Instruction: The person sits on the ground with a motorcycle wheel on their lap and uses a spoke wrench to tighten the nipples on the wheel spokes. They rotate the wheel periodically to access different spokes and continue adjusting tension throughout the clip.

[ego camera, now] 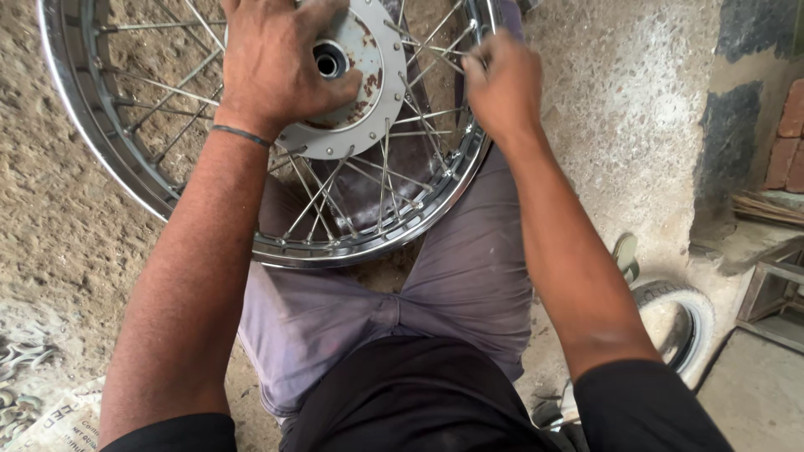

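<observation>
A chrome spoked wheel (394,233) rests across my lap, its rim shiny and its grey hub plate (368,59) spotted with rust. My left hand (276,59) lies over the hub, fingers spread and gripping it, a thin dark band on the wrist. My right hand (502,84) is closed on the spokes near the rim's right side, fingertips pinched around one spoke; whether it holds a small tool is hidden. I sit in grey trousers and a black shirt.
Rough concrete ground surrounds me. A small tyre (682,322) lies at the lower right beside a sandal (624,255). Bricks (787,138) and a metal frame (775,293) stand at the right edge. Newspaper (63,418) and metal bits (21,368) lie at lower left.
</observation>
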